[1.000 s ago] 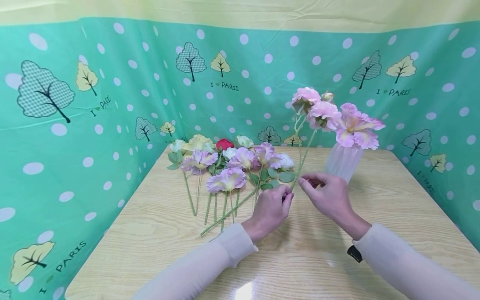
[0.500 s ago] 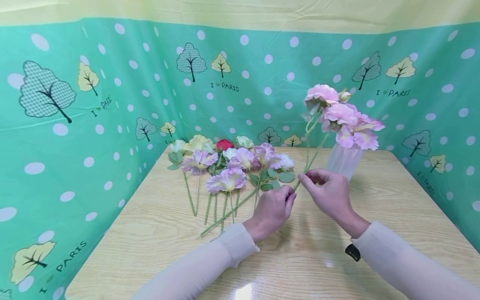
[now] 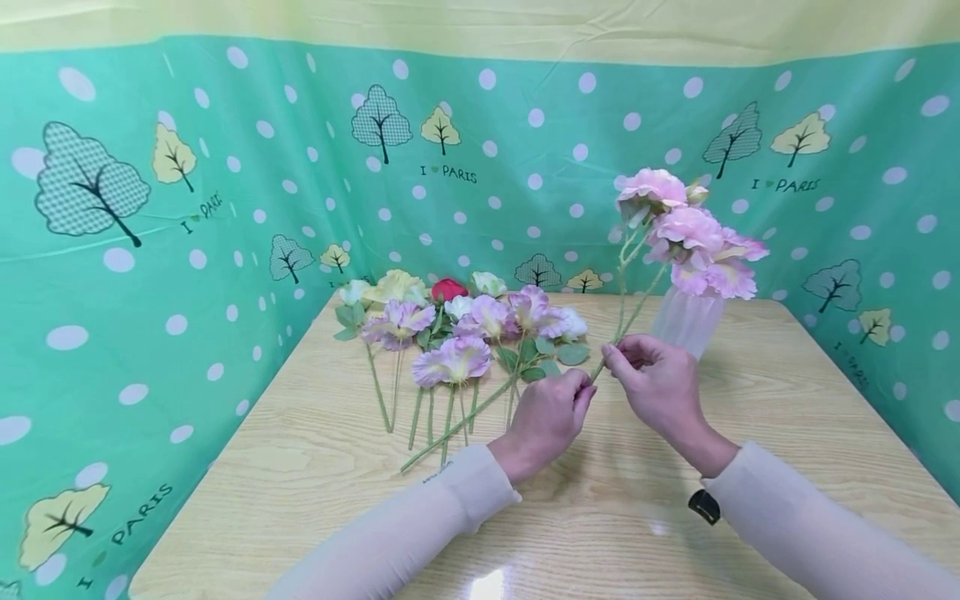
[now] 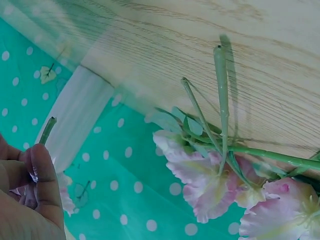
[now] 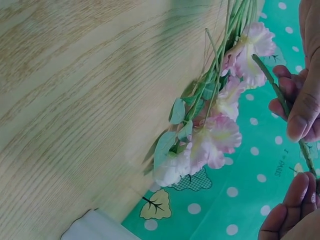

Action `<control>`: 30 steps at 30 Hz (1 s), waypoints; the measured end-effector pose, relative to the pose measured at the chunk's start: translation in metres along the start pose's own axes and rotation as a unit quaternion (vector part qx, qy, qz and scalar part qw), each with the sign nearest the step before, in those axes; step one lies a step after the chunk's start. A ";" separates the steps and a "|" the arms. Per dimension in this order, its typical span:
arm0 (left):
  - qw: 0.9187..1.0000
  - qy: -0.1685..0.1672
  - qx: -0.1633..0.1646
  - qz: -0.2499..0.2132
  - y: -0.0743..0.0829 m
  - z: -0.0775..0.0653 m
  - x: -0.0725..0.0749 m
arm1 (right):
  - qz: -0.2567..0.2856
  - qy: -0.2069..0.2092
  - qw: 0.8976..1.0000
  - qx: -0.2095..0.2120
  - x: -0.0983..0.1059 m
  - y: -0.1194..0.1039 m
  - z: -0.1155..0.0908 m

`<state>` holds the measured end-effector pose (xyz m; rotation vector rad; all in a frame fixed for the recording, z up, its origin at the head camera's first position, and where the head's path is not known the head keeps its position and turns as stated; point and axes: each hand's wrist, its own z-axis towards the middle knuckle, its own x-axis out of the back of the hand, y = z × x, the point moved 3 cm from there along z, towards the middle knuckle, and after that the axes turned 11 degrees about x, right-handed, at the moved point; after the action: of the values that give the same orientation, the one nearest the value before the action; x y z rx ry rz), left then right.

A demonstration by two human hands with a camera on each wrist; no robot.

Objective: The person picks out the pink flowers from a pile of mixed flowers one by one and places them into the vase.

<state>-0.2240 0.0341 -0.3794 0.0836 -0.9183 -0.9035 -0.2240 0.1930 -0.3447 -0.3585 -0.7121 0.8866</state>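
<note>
A pink flower (image 3: 686, 229) with two blooms, a bud and a branching green stem leans up and to the right. My left hand (image 3: 546, 417) grips its lower stem; the cut end of that stem (image 4: 48, 130) pokes out past the fingers in the left wrist view. Just above, my right hand (image 3: 660, 387) pinches the same stem between thumb and fingers. Behind the right hand is a white ribbed vase (image 3: 686, 321), with a purple-pink flower (image 3: 723, 275) in its mouth, partly covered by the held blooms. The vase's lower part is hidden.
Several loose flowers lie left of my hands: purple ones (image 3: 453, 360), a red one (image 3: 450, 289) and a yellow one (image 3: 397, 286). Their stems point toward me. A patterned green curtain (image 3: 480, 217) stands behind the wooden table (image 3: 300, 500).
The pink flower's blooms have swung right, over the flower in the vase. Both hands have shifted slightly right. The loose flowers have stayed put.
</note>
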 end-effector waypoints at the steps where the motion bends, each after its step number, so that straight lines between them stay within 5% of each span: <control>1: 1.000 -0.002 0.002 -0.001 0.000 0.000 0.000 | 0.000 0.002 1.000 -0.001 0.000 0.000 0.000; 16: 0.995 -0.056 0.086 -0.013 -0.019 -0.007 0.000 | -0.078 0.040 0.996 0.020 0.032 0.000 0.015; 30: 0.981 -0.088 0.172 -0.029 -0.048 -0.009 0.013 | -0.122 0.082 0.989 0.024 0.068 0.009 0.032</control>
<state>-0.2449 -0.0086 -0.3968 0.3338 -1.2382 -0.8068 -0.2229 0.2530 -0.2986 -0.2905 -0.5672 0.6333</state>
